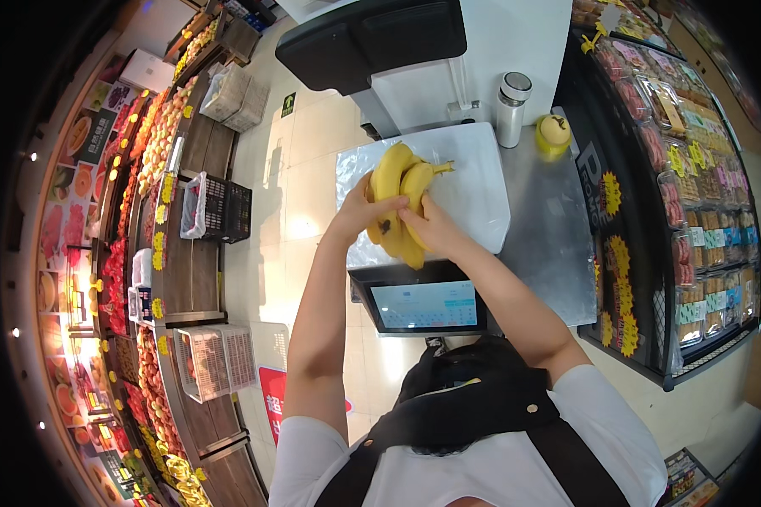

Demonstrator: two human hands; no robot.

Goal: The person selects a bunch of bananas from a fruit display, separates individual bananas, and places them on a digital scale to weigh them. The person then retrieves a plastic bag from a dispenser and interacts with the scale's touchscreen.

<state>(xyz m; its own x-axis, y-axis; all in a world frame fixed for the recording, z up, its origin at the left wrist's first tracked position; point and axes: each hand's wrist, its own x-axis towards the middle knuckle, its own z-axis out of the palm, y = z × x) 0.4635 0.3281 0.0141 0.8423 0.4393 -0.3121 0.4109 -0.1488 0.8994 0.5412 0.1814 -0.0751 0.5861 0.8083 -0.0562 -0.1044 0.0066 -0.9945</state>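
A bunch of yellow bananas (pixel 391 180) is gripped from both sides over a weighing scale. My left hand (pixel 363 211) wraps its left edge with the thumb across the front. On the lower right, my right hand (pixel 436 227) holds the same bunch, its fingers partly hidden by the fruit. The stem end points right, and one banana has a dark spot. Below the bunch lies the scale's white platform (pixel 472 190), covered with clear plastic film. Whether the bananas rest on it or hang just above, I cannot tell. The scale's lit screen (pixel 423 305) faces me.
A metal counter (pixel 545 253) carries a steel flask (pixel 512 114) and a yellow cup with a round fruit (pixel 553 134). Behind the platform rises a black display head (pixel 374 41). Packaged-food shelves (pixel 704 190) stand right; fruit shelves (pixel 165 139), a black crate (pixel 228 209) and white baskets (pixel 219 361) line the left.
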